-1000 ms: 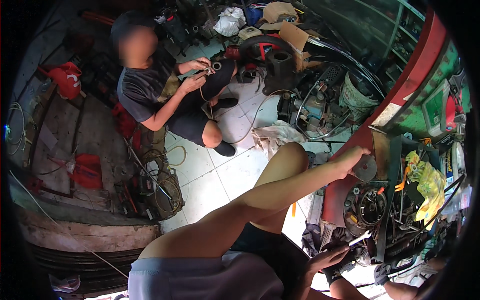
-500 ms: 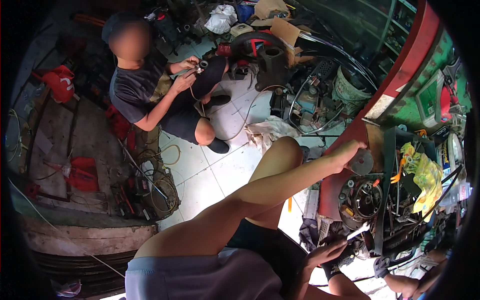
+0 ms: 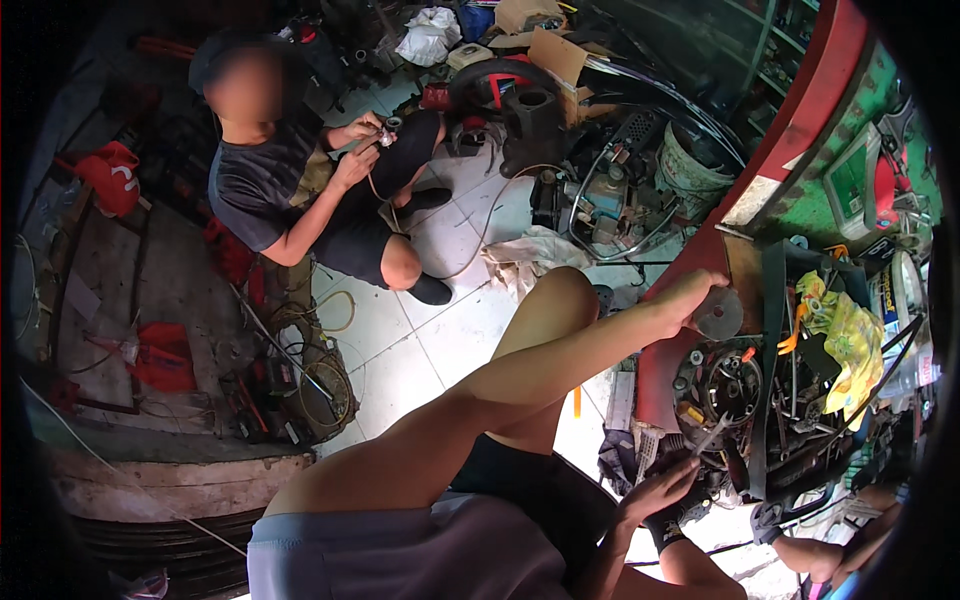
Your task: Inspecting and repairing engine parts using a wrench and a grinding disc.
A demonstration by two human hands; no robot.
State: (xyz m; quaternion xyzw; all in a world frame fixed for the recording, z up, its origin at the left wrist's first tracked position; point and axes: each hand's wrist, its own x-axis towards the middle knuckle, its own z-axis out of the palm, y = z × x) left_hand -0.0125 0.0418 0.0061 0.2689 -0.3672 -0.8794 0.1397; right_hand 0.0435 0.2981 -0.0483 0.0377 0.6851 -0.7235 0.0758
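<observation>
My left hand (image 3: pixel 690 300) is stretched out to the right, closed on a grey round disc (image 3: pixel 720 314) with a small centre hole, above a red panel (image 3: pixel 657 395). My right hand (image 3: pixel 665 485) is lower, closed round a silver wrench-like tool (image 3: pixel 710 439) angled up toward a round metal housing (image 3: pixel 730 385) with parts inside. Beside these lie a crumpled yellow bag (image 3: pixel 845 345), an orange-handled tool (image 3: pixel 790 340) and assorted dark tools.
A crouching co-worker (image 3: pixel 270 190) handles a small metal fitting with a hose. Engine parts (image 3: pixel 610 200), a bucket (image 3: pixel 690 170), cardboard (image 3: pixel 560 60) and a white cloth (image 3: pixel 525 260) lie on the tiled floor (image 3: pixel 405 345). A wooden platform (image 3: pixel 120 280) with cables stands at left.
The tool in my right hand has tilted upward and moved slightly up and left, nearer the housing. My left hand stays on the disc. The whole view has shifted slightly.
</observation>
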